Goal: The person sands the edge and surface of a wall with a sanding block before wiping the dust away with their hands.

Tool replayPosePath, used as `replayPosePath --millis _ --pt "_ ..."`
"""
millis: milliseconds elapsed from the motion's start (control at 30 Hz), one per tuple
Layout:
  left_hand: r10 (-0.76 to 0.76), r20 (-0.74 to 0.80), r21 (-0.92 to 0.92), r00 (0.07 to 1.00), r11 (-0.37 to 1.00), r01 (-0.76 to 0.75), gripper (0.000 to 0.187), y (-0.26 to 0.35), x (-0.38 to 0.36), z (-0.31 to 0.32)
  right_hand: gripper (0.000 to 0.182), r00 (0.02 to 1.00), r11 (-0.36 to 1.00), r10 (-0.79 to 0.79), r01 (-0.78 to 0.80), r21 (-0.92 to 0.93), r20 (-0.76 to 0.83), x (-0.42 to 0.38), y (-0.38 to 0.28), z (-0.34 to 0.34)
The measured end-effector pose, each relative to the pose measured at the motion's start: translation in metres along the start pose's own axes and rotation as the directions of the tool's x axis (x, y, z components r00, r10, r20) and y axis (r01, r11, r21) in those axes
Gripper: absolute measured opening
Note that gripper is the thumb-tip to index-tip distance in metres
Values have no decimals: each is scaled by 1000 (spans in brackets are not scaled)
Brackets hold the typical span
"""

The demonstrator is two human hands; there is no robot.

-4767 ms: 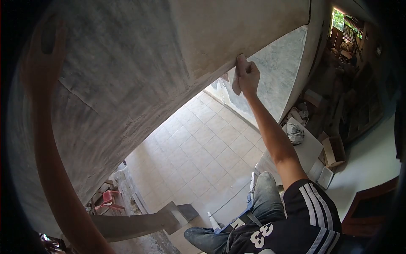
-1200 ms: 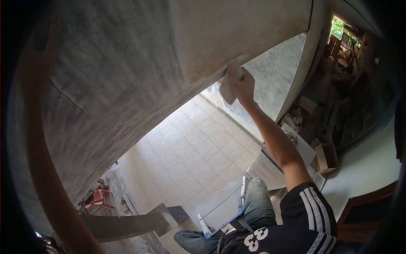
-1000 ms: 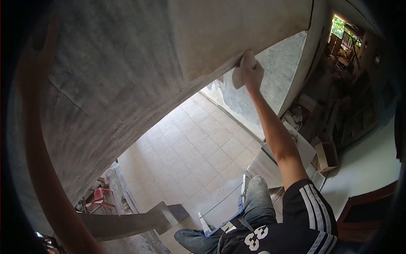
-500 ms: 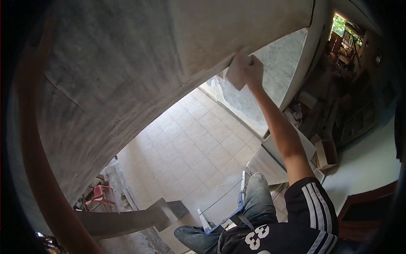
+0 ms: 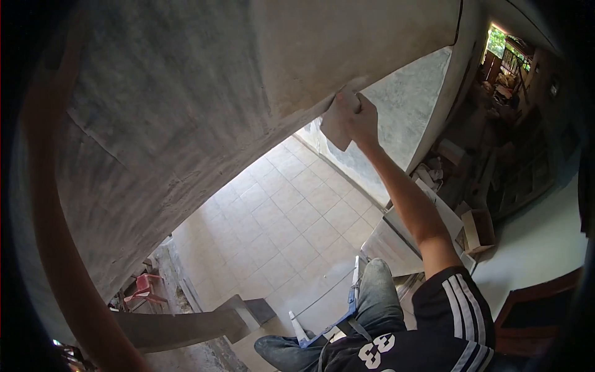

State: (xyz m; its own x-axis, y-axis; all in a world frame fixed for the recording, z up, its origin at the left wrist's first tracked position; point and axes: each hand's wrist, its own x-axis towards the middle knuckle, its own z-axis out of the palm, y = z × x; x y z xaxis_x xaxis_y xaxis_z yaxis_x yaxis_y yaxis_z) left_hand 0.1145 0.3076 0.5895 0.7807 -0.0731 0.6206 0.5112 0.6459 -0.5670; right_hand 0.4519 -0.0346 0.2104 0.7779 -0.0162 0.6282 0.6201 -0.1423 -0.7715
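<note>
My right hand [image 5: 358, 119] is closed around a flat, pale sheet that looks like sandpaper [image 5: 336, 131]. It presses at the lower edge of a grey plastered wall surface [image 5: 180, 93], which is rough and streaked on the left and smoother on the right. Part of the sheet is covered by my fingers. My left hand [image 5: 59, 59] is raised at the far left, near the same plaster. Its fingers are lost in the dark rim of the view.
Below lies a tiled floor [image 5: 279, 211]. A blue metal frame with white feet [image 5: 352, 304] is under my dusty knees. A cardboard box [image 5: 477, 230] stands at right, a red chair [image 5: 145, 289] at lower left, and a grey beam [image 5: 180, 325] crosses beneath.
My right hand has slid a little down and left along the plaster edge, still holding the sheet. My left arm has barely moved.
</note>
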Motion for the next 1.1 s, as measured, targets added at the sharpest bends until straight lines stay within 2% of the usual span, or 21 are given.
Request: replayPosePath --millis 33,67,100,133,200,233,333,367,433,533,567,667,700,800,833,867,933,967,1067,1100 --pt "-8 2 78 1000 997 8 73 3 0 -7 45 1000 1000 -1 1 -25 -20 8 5 -8" --pt "-66 12 2 998 998 66 71 3 -1 -16 45 999 999 4 -6 -52 -37 15 4 -19" --pt "-124 22 -73 992 989 125 70 3 -1 -24 41 975 973 203 -191 127 -90 24 3 -21" --pt "-234 76 -287 969 926 246 68 -2 -1 -36 40 966 956 239 -217 196 -96 24 -2 -17" --pt "-406 232 -638 884 623 453 64 -12 5 -60 39 944 905 312 -260 337 -110 17 -8 -9" --pt "-448 230 -702 864 538 466 64 -13 4 -60 39 989 986 126 -116 118 -80 7 -4 -5" --pt "-467 148 -735 872 537 413 64 -9 4 -55 41 995 999 19 -17 -29 94 8 -2 -15" --pt "-457 133 -746 880 538 392 64 -6 5 -54 41 989 986 149 -150 72 13 8 1 -18" --pt "-461 121 -745 879 543 387 64 -8 4 -51 43 915 889 388 -339 309 -111 25 -1 -14" --pt "-476 105 -743 873 546 388 64 -12 6 -51 45 969 955 196 -154 253 -151 10 0 1" --pt "-474 111 -747 873 540 388 64 -11 8 -50 46 991 996 15 -4 85 -132 8 16 4" --pt "-454 113 -755 884 539 373 63 -6 13 -48 40 993 999 34 -37 -26 -114 29 25 -20" --pt "-454 113 -753 884 542 374 63 -7 14 -47 39 964 979 190 -171 115 -185 36 23 -19" --pt "-462 92 -751 882 549 366 63 -12 12 -47 44 961 974 171 -133 181 -215 15 2 -4" --pt "-466 97 -749 879 548 373 63 -13 12 -47 41 990 999 -11 16 36 -138 3 0 -1" --pt "-466 84 -746 881 557 366 63 -14 10 -47 40 1000 999 18 -19 40 16 -7 -1 -2" --pt "-448 89 -758 890 550 352 63 -7 14 -47 37 990 994 -105 108 27 -98 9 11 -3" --pt "-446 91 -756 891 552 353 63 -7 14 -46 38 994 997 59 -54 50 -88 14 13 -7" --pt "-447 88 -747 890 562 355 63 -11 8 -48 40 928 933 275 -194 304 -251 11 -12 5" --pt "-451 91 -743 888 563 362 63 -14 10 -46 44 941 903 272 -177 391 -202 3 -16 12"
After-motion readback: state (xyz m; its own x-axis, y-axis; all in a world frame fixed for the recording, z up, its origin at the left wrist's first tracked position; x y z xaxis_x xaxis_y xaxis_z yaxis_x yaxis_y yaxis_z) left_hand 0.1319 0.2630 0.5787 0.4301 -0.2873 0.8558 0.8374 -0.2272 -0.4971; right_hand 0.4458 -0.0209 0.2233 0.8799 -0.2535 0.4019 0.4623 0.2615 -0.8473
